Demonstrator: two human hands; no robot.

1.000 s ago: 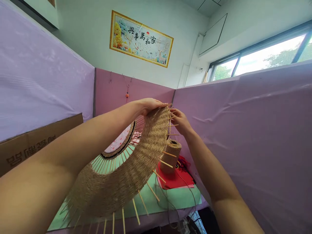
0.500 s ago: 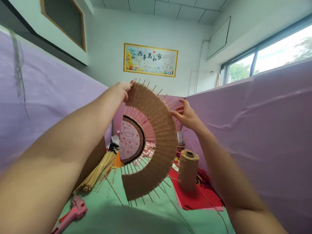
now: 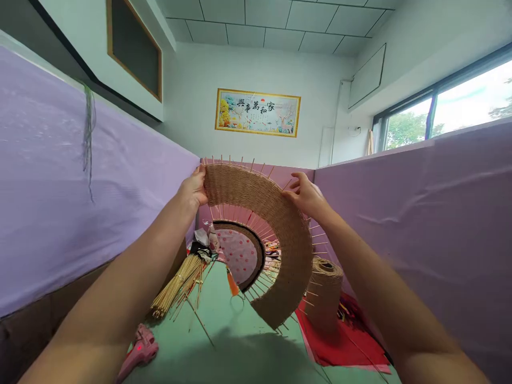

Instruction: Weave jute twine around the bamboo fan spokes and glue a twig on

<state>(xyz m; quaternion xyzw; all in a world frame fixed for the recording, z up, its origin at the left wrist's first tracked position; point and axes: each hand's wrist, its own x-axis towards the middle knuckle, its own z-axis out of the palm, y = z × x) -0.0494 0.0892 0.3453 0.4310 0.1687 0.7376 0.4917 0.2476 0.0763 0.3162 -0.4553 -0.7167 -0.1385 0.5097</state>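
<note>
A half-round woven fan [image 3: 294,242] of tan cord is held up in front of me, thin sticks poking out along its outer rim. Its inner half-disc [image 3: 237,252] is pink dotted cloth with a black and brown border, joined to the woven band by bare sticks. My left hand [image 3: 194,186] grips the band's upper left end, fingers partly hidden behind it. At the upper right outer edge, my right hand [image 3: 307,196] pinches the rim by a stick, its other fingers loosely bent. An orange tassel [image 3: 232,282] hangs below the half-disc.
A bundle of thin sticks [image 3: 176,285] lies left on the green tabletop [image 3: 200,357], with a pink glue gun [image 3: 142,346] nearer me. Right of the fan, a cord spool [image 3: 325,298] stands on red cloth [image 3: 348,346]. Lilac-covered partitions [image 3: 400,213] flank both sides.
The fan has turned clockwise, its lower end swinging right and its left end now lower in view. My left hand has lowered with it. The camera view has tilted up and shifted left.
</note>
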